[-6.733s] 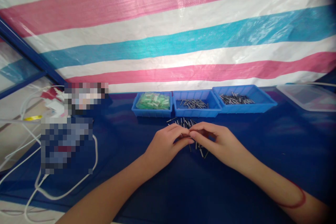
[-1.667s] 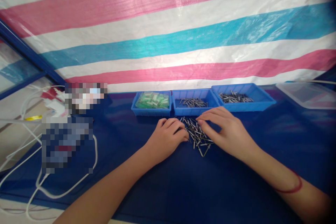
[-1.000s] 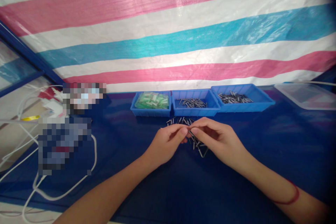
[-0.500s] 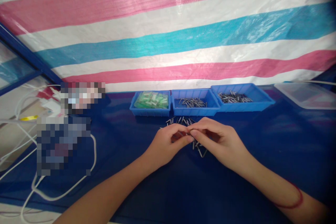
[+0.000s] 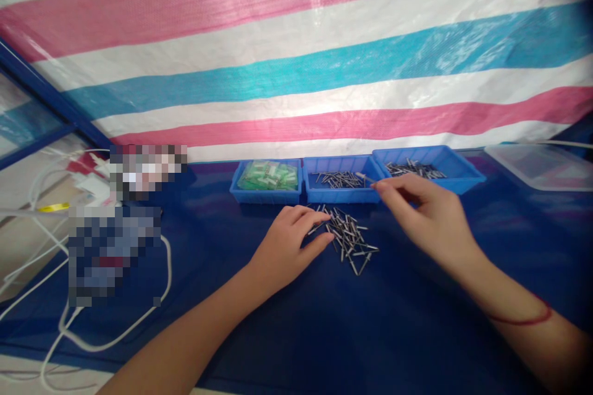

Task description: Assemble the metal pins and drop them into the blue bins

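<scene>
A loose pile of blind rivets (image 5: pixel 347 234) lies on the blue tabletop. My left hand (image 5: pixel 290 244) is at the pile's left edge, its thumb and fingers apart with nothing between them. Between thumb and fingertips, my right hand (image 5: pixel 424 216) pinches a single blind rivet (image 5: pixel 365 179), which points up and left over the front right of the middle blue bin (image 5: pixel 343 196). More rivets lie in that bin. Beside it, the right blue bin (image 5: pixel 445 188) also contains rivets, partly hidden by my right hand.
The left blue bin (image 5: pixel 266 196) holds green plastic packets (image 5: pixel 269 176). At the far right lies a clear plastic lid or tray (image 5: pixel 537 166). White cables (image 5: pixel 169 265) and blurred-out objects take up the left side. A striped plastic sheet (image 5: pixel 296 80) hangs behind the bins.
My hands have moved apart. The right went up and right to the middle bin with a rivet; the left drew back slightly and its fingers spread. More of the pile shows.
</scene>
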`<state>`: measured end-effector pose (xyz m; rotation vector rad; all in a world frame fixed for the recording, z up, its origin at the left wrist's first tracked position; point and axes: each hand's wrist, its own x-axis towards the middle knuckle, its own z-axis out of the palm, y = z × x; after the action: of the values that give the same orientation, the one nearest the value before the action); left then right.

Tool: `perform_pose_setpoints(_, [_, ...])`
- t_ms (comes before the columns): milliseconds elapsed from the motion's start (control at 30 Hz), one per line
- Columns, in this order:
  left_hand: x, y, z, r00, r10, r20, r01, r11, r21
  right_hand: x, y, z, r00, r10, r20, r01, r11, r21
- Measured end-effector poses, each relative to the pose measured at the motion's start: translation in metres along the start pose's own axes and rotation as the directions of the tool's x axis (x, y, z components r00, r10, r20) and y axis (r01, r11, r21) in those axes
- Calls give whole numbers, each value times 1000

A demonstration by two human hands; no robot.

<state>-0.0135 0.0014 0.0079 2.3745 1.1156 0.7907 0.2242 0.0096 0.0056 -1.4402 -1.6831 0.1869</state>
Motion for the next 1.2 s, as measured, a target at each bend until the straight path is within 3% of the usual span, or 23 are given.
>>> perform_pose_setpoints(133, [-2, -7, 2, 992, 45, 121, -77, 960, 271, 22, 41, -21, 970, 99, -221, -172, 925, -339])
perform_pose_setpoints(267, [-2, -10, 3, 979, 17, 204, -94, 922, 375, 30, 65, -24, 972, 85, -218, -179, 868, -462])
perform_pose_setpoints(433, [-1, -14, 4, 975, 50, 215, -133, 909, 394, 24, 65, -15, 983, 43, -177, -137, 816, -562])
perform_pose_setpoints(667, [0, -17, 5, 979, 58, 197, -137, 901, 413, 13, 32, -6, 990, -75, -115, 12, 880, -474])
perform_pose_setpoints(933, [1, -14, 4, 989, 52, 136, -103, 909, 403, -3, 3, 9, 980, -195, 41, 199, 938, -286])
perform_pose_setpoints(1100, [2, -9, 5, 998, 44, -34, -42, 997, 67, -17, -24, 18, 945, -241, 221, 245, 970, 13])
perform_pose_setpoints(1200, [1, -5, 7, 997, 17, -72, -26, 990, -136, -25, -33, 24, 945, -173, 279, 134, 979, 155])
